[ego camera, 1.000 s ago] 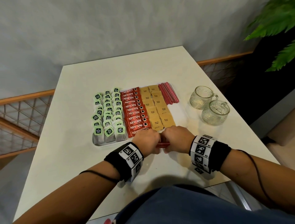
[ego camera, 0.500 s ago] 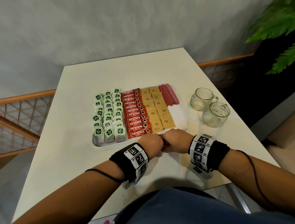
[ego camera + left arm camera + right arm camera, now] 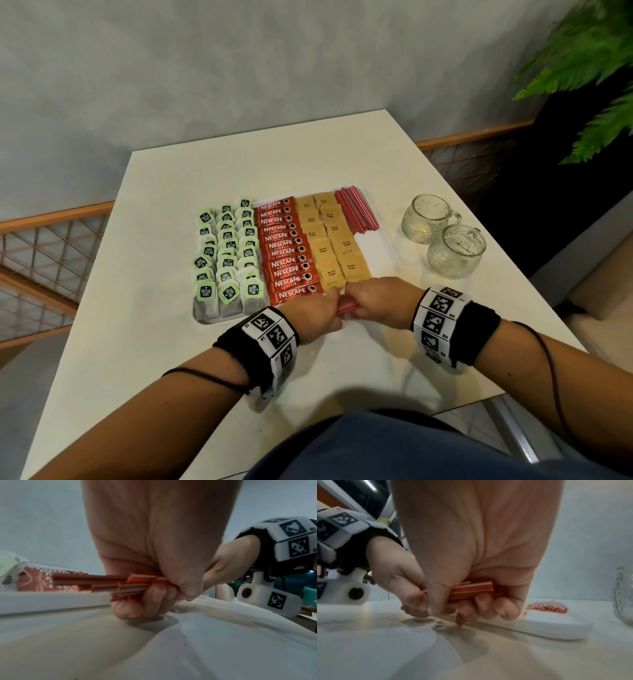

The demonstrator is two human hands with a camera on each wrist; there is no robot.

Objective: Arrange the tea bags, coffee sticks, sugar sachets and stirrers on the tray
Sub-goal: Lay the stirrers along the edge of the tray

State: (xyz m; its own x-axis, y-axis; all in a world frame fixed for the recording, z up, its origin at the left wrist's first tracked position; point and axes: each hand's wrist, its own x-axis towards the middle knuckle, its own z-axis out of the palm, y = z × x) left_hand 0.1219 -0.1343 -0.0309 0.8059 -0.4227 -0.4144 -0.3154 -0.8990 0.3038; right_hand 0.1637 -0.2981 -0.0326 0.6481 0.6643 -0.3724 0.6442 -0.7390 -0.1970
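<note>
— Where were the hands?

— Both sat at the near edge of the tray point(image 3: 202, 317), side by side. The left hand point(image 3: 313, 317) and the right hand point(image 3: 378, 299) each had their fingers curled round one bundle of stirrers point(image 3: 346, 304), red with pale stripes, held level just above the table point(image 3: 154, 342).

— And the rest of the things?

— On the tray, in columns. Tea bags point(image 3: 226, 260) with green tags stood on the left, the red coffee sticks point(image 3: 287, 253) next to them, then the brown sugar sachets point(image 3: 330, 243). A second lot of stirrers point(image 3: 356, 214) lay at the far right corner of the tray.

— Anything off the tray?

— Two glass cups point(image 3: 445, 240) stood on the table to the right, touching or nearly so, near the tray but clear of it.
</note>
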